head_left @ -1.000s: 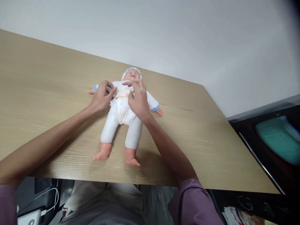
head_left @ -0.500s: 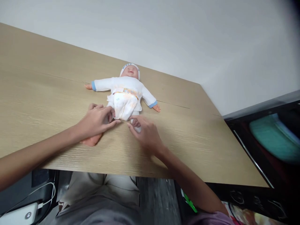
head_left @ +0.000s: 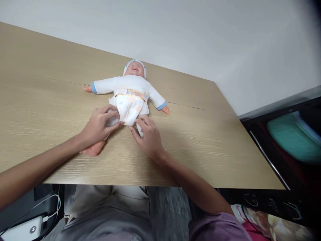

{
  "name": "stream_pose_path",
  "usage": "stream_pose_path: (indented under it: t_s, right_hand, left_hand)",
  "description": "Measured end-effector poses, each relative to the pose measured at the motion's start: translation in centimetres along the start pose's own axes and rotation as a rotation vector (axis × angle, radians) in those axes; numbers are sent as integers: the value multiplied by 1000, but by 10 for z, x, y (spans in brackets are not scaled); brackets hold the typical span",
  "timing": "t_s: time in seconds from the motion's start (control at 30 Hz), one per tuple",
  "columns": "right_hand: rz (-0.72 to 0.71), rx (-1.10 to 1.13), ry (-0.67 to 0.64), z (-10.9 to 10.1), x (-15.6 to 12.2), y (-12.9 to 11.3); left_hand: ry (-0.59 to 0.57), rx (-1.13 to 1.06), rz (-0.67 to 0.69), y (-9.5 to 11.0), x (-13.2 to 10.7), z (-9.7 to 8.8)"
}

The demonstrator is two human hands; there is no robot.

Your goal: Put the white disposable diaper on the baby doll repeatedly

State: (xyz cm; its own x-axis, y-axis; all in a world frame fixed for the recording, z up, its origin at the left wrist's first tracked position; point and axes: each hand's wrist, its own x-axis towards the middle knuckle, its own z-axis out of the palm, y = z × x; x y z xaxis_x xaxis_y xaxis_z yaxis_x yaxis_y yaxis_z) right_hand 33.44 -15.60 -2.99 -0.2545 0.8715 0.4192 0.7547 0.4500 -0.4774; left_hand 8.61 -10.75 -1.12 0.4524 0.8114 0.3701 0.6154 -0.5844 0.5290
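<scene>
A baby doll in a white top with blue cuffs and a white cap lies on its back, arms spread. Around its hips is a white diaper with an orange patterned waistband. My left hand has its fingers curled on the diaper's lower edge by one leg opening. My right hand pinches the edge by the other leg opening, a little apart from the left. One doll foot sticks out below my left wrist; the other leg is mostly hidden by my right hand.
The doll lies on a light wooden table whose far edge meets a pale wall. Below the front edge at left is a white power bank with a cable. A teal object shows in a dark area at right.
The view has shifted slightly, so doll and hands appear a bit further left and higher. Both hands stay at the diaper's leg edges, with fingers slightly repositioned.
</scene>
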Motion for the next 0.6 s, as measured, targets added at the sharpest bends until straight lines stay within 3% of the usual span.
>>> stream_pose_path:
  t_s: [0.2, 0.3, 0.47, 0.6]
  right_hand:
    - [-2, 28, -24, 0, 0, 1]
    - [64, 78, -25, 0, 2, 1]
    - [273, 250, 58, -3, 5, 0]
    - [319, 318, 170, -9, 6, 2]
  left_hand:
    - [-33, -56, 13, 2, 3, -1]
    - [-79, -71, -13, -1, 6, -3]
    - [-77, -332, -228, -11, 13, -1]
    - [-10, -540, -324, -20, 14, 9]
